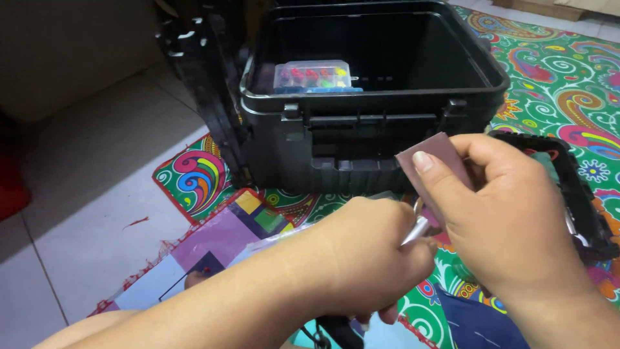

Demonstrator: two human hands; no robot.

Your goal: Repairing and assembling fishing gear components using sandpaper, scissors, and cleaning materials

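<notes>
Illumination is moderate and even, brightest on the patterned mat at upper right; the floor at left falls into dim shadow. The interior of the black case is dark with little detail. Focus is acceptable throughout, with slight softness on the nearest hand and mild wide-angle stretch at the edges.

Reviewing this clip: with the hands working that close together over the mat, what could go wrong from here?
1. The left hand grips a thin metal piece whose tip points toward the right hand; a slip could jab the palm.
2. The right hand pinches the brownish abrasive sheet only near one edge, so it might fold or slide out of the grip.
3. Anything small dropped could get lost on the busy patterned mat, or beside the black box.
</notes>
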